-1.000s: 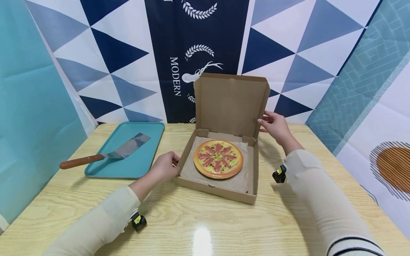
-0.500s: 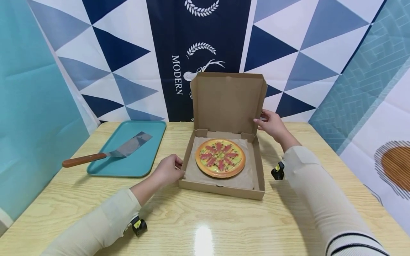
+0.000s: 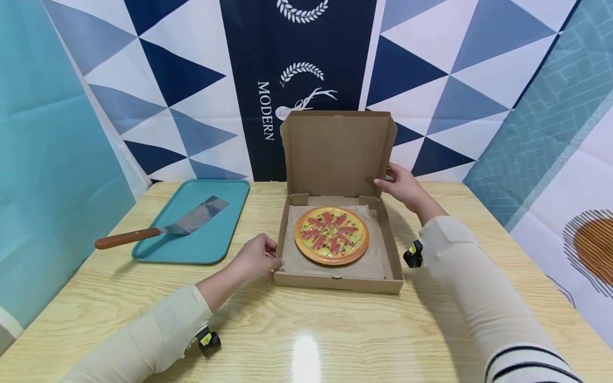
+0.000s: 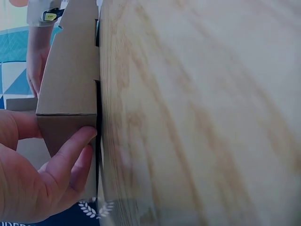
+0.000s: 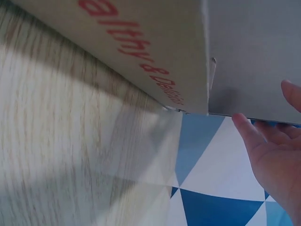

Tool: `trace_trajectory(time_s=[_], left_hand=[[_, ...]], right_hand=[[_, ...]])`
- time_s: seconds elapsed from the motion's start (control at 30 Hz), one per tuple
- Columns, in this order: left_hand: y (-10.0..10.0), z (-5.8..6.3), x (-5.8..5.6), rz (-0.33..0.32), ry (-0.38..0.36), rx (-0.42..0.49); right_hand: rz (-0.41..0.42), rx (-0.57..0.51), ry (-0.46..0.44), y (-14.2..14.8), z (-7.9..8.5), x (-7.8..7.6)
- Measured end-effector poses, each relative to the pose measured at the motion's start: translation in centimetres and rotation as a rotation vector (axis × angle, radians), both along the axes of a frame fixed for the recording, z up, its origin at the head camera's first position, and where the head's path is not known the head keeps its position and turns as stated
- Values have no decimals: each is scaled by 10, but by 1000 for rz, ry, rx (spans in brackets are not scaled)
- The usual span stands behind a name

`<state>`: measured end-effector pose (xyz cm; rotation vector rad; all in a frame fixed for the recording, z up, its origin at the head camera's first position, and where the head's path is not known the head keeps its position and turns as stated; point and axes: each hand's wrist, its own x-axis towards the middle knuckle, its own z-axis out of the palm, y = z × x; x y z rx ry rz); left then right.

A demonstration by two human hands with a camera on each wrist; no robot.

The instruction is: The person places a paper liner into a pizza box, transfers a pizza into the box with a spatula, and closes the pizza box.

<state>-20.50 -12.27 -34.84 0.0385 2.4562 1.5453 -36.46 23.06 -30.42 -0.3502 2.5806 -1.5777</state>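
A cardboard pizza box (image 3: 330, 283) stands open on the table, its lid (image 3: 337, 151) raised at the back. Inside, a round pizza (image 3: 331, 235) with red topping strips rests on brown paper (image 3: 290, 250). My left hand (image 3: 256, 257) pinches the box's front-left corner. In the left wrist view, the thumb of the left hand (image 4: 51, 172) goes over the wall and the fingers press outside. At the lid's right edge, my right hand (image 3: 404, 185) holds on with its thumb in front and fingers behind. Red lettering marks the box's side wall (image 5: 141, 52) in the right wrist view.
Left of the box lies a teal tray (image 3: 210, 250). A metal spatula (image 3: 191, 219) with a wooden handle rests across it, the handle jutting past the tray's left edge. A patterned cloth (image 3: 191, 80) hangs behind the wooden table (image 3: 254, 340).
The box has turned so its front edge lies nearly straight across. Its front has shifted right and its lid left. Both hands have kept hold and moved with it.
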Motion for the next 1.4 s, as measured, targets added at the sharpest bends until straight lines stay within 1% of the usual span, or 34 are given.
trace_trajectory(time_s=[0.27,0.37,0.43,0.53,0.63,0.73,0.87,0.93,0.97,1.07,1.2,1.27,1.4], left_hand=[[-1,1,1,-32,-66,65],[-3,-1,-1,-15,-88,90],[-4,0,-3,10,-72,100],[-6,4,-8,53,-33,97],[-9,10,-16,67,9,73],[-12,15,-28,59,39,66],[-12,21,-47,57,78,121],[-11,25,-56,63,117,140],[-10,27,-61,69,146,133],[-8,33,-76,101,242,93],[-4,38,-98,158,338,56],[-1,39,-109,183,368,63],[5,44,-129,225,405,113]], right_hand=[[-11,30,-11,-1,-3,0],[-15,27,-16,-1,-3,-1],[-14,15,-20,-2,-3,-1],[-10,-6,-28,-3,-2,1],[-3,-21,-28,-4,-3,1],[3,-55,-29,-3,-3,2],[15,-116,-30,-3,-4,3],[13,-133,-20,-3,-4,4],[8,-135,-13,-4,-4,4],[-24,-120,13,-5,-5,4],[-68,-91,29,-7,-8,5],[-77,-80,34,-8,-9,5],[-91,-58,52,-8,-7,4]])
